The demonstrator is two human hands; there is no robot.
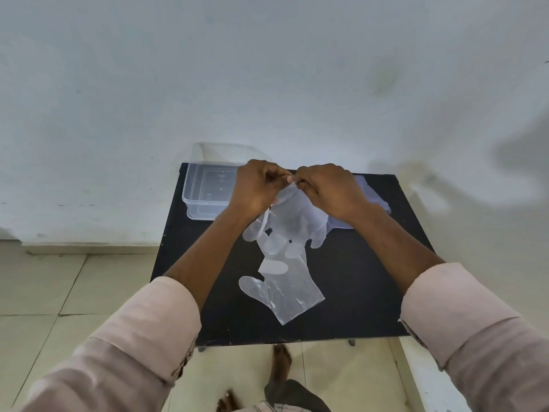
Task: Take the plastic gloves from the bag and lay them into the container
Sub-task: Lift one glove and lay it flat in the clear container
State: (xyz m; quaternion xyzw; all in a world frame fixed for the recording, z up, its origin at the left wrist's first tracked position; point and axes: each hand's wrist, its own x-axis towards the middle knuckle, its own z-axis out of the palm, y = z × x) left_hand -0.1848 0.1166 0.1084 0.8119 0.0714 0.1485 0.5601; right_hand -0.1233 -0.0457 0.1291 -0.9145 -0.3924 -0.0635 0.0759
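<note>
My left hand [255,185] and my right hand [329,190] meet above the black table [356,292], both pinching the cuff edge of a clear plastic glove [292,221] that hangs down between them, fingers pointing toward me. A second clear glove [285,292] lies flat on the table nearer to me, its fingers partly under the hanging one. The clear bag [372,197] lies flat at the far right of the table, partly hidden by my right hand. The clear plastic container [205,188] stands at the far left corner; I see nothing in it.
A clear lid [219,151] leans against the white wall behind the container. The small table sits against that wall. Tiled floor [59,286] lies to the left, and bare feet [282,361] show below the table's near edge. A white ledge [421,376] runs at lower right.
</note>
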